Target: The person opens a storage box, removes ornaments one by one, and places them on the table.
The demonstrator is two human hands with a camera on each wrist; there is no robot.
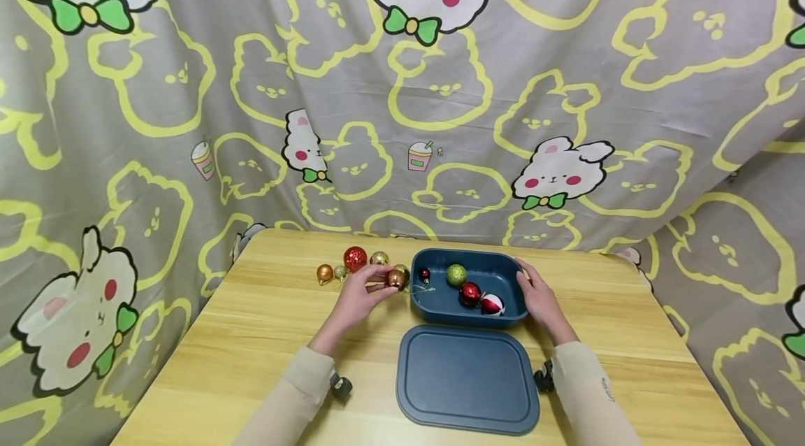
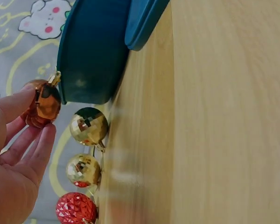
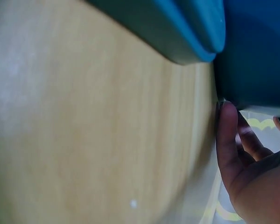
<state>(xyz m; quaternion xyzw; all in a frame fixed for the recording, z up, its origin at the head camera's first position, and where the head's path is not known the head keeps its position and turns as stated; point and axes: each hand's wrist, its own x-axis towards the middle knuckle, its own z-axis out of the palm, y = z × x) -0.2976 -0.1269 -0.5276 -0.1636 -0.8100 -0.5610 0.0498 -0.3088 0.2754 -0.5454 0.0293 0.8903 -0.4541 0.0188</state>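
Observation:
My left hand (image 1: 385, 283) pinches a copper-orange bauble (image 1: 396, 279) just left of a dark blue box (image 1: 516, 317); in the left wrist view the bauble (image 2: 44, 103) sits between thumb and fingers of the left hand (image 2: 37, 114), close to the box wall (image 2: 93, 51). My right hand (image 1: 531, 292) grips the box's right rim, and in the right wrist view its fingers (image 3: 228, 140) lie against the box wall (image 3: 256, 51). Inside the box are a green glitter bauble (image 1: 456, 275), a red one (image 1: 469, 293), a red-and-white one (image 1: 492, 304) and a small dark red one (image 1: 425, 273).
The box's blue lid (image 1: 467, 379) lies flat in front of it. More baubles sit on the wooden table (image 1: 264, 334) left of the box: a red glitter one (image 1: 355, 259), gold ones (image 1: 379, 259) and a copper one (image 1: 324, 272). A patterned cloth (image 1: 402, 82) hangs behind.

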